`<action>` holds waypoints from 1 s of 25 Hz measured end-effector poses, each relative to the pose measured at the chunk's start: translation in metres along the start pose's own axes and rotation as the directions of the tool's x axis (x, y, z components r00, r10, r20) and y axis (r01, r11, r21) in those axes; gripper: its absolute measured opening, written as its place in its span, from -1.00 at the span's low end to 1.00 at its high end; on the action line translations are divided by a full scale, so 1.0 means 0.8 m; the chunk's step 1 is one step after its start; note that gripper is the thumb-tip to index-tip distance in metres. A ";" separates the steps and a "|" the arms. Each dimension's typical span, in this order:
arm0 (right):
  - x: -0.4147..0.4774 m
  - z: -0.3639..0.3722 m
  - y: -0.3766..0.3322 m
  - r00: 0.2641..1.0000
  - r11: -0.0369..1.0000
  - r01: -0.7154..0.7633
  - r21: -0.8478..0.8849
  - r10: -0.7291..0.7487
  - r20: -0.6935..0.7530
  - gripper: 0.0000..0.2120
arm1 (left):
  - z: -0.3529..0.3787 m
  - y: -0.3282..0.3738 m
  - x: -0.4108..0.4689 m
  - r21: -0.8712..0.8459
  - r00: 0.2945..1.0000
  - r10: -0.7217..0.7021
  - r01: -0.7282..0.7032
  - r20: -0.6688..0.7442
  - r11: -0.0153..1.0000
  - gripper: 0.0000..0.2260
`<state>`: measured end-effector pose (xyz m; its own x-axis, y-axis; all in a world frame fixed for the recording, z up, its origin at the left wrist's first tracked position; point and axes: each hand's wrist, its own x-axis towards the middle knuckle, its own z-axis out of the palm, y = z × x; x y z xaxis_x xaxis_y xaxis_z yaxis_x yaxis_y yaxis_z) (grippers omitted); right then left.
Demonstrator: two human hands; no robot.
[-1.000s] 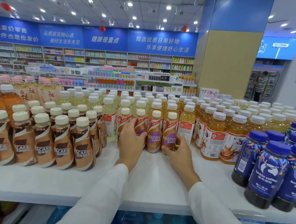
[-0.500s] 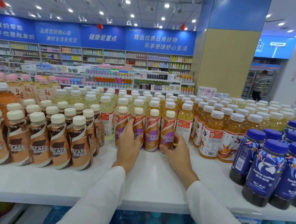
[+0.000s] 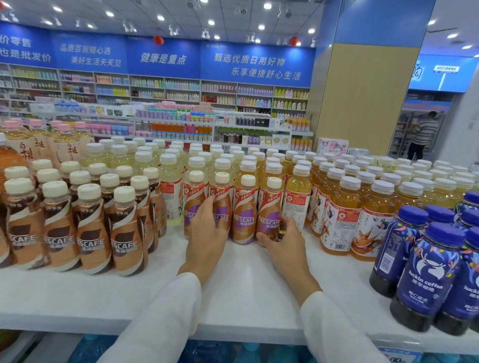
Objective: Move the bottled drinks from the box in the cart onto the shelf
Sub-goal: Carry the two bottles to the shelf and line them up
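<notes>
Supermarket shelf (image 3: 240,282): four purple-label Nescafé bottles (image 3: 244,223) stand in a tight row, left hand (image 3: 205,235) pressed flat against two, right hand (image 3: 287,248) cupping the end one. A hard nudge could topple them into the yellow drink bottles (image 3: 297,204) behind.

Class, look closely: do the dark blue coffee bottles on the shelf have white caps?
No: the dark blue coffee bottles wear blue caps, not white.
</notes>
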<state>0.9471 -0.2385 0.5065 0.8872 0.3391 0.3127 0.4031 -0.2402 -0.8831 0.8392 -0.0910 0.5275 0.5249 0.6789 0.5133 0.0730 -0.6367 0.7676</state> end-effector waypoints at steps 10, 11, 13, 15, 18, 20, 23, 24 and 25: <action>0.004 0.004 0.007 1.000 1.000 0.003 -0.001 -0.003 -0.013 -0.39 | 0.041 0.052 -0.002 0.063 0.998 0.056 -0.058 0.037 0.996 -0.32; 0.004 0.004 0.007 1.000 1.000 0.008 -0.005 -0.008 -0.013 -0.39 | 0.043 0.049 0.000 0.067 0.997 0.057 -0.060 0.041 0.996 -0.31; 0.005 0.005 0.009 1.000 1.000 0.010 -0.011 -0.010 -0.017 -0.38 | 0.045 0.043 0.002 0.053 0.996 0.072 -0.074 0.046 0.996 -0.31; 0.005 0.005 0.009 1.000 1.000 0.009 -0.014 -0.010 -0.014 -0.37 | 0.047 0.038 0.001 0.043 0.995 0.086 -0.088 0.045 0.995 -0.32; 0.005 0.006 0.008 1.000 1.000 0.007 -0.018 -0.007 -0.015 -0.37 | 0.049 0.036 0.001 0.045 0.996 0.085 -0.086 0.036 0.995 -0.33; 0.006 0.005 0.008 1.000 1.000 0.008 -0.026 -0.008 -0.020 -0.38 | 0.051 0.034 0.001 0.039 0.996 0.086 -0.088 0.037 0.995 -0.33; 0.007 0.005 0.006 1.000 0.999 0.012 -0.045 -0.014 -0.027 -0.40 | 0.051 0.032 0.001 0.021 0.995 0.091 -0.092 0.039 0.996 -0.33; 0.007 0.006 0.006 0.999 0.999 0.010 -0.048 -0.011 -0.031 -0.40 | 0.051 0.032 0.001 0.017 0.995 0.091 -0.092 0.034 0.996 -0.33; 0.007 0.006 0.005 0.999 0.999 0.006 -0.053 -0.007 -0.034 -0.40 | 0.051 0.032 0.000 0.019 0.996 0.089 -0.090 0.032 0.996 -0.34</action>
<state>0.9525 -0.2335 0.5035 0.8914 0.3096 0.3311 0.4194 -0.2864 -0.8614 0.8757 -0.1219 0.5314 0.5561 0.6074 0.5672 0.0415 -0.7019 0.7110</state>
